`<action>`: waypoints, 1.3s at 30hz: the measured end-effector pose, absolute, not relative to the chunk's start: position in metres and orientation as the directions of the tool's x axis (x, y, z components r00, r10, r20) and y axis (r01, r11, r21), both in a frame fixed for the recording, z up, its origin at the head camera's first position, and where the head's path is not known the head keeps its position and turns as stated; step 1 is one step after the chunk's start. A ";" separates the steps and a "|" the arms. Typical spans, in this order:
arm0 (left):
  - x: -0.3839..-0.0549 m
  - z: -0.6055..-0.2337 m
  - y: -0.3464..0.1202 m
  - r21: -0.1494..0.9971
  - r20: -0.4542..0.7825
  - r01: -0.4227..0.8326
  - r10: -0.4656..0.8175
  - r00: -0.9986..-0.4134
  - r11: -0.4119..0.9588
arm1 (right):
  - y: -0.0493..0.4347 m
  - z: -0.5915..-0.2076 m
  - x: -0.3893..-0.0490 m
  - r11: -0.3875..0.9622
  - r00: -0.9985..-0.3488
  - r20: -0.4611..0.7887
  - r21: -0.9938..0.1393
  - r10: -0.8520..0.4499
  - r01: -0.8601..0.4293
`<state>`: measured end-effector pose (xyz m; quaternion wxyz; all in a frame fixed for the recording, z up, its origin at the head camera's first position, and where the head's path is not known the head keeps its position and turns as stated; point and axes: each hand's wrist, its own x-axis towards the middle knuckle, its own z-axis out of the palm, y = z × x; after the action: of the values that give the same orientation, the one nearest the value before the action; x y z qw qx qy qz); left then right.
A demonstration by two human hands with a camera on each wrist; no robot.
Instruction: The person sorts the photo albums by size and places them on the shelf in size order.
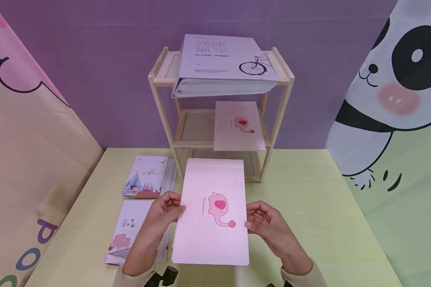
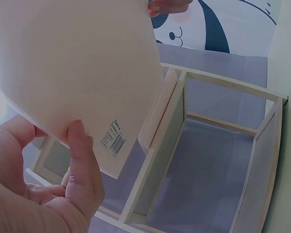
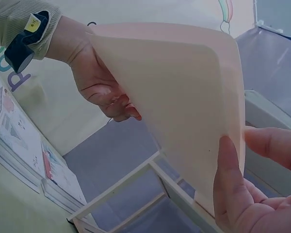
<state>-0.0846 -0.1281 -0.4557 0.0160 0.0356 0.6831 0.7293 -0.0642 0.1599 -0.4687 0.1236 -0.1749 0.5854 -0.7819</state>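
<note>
Between both hands is a thin pink notebook (image 1: 215, 175) with an elephant printed on its cover. My left hand (image 1: 164, 213) pinches its left edge, thumb on the cover side. My right hand (image 1: 269, 227) pinches the right edge. A barcode label (image 2: 114, 138) shows on the notebook's back in the left wrist view. From the right wrist, its layers stand slightly apart along the edge. A matching elephant notebook (image 1: 233, 109) lies on the middle tier of the wooden rack (image 1: 275, 115), jutting past the front. The held notebook partly covers the bottom tier.
A thick white album (image 1: 219, 63) with a bicycle print rests on the rack's top tier, overhanging its front. Two stacks of books, a rear one (image 1: 149, 171) and a front one (image 1: 129, 219), stand left on the pale table (image 1: 319, 215). Printed cloth hangs around.
</note>
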 end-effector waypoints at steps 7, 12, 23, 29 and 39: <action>-0.087 -0.448 -0.128 0.997 0.045 0.042 0.051 -0.998 -0.061 | 0.158 -0.461 -0.065 -0.237 -0.922 0.128 -0.971 -0.365 -0.041; -0.089 -0.445 -0.127 0.996 0.080 0.078 0.036 -0.996 -0.054 | 0.157 -0.456 -0.066 -0.219 -0.929 0.134 -0.974 -0.345 -0.059; -0.096 -0.439 -0.125 0.995 0.085 0.086 -0.016 -0.996 -0.060 | 0.152 -0.448 -0.070 -0.189 -0.956 0.120 -0.980 -0.266 -0.070; -0.101 -0.436 -0.122 0.994 0.088 0.090 -0.034 -0.996 -0.058 | 0.149 -0.444 -0.074 -0.210 -0.973 0.101 -0.976 -0.208 -0.056; -0.108 -0.436 -0.116 0.993 0.112 0.115 -0.066 -0.991 -0.040 | 0.144 -0.439 -0.080 -0.194 -0.992 0.036 -0.981 -0.118 -0.013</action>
<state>-0.1083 -0.1165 -0.4356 -0.0628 0.0177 0.6900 0.7209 -0.0796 0.1437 -0.4392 0.0341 -0.0517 0.6340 -0.7709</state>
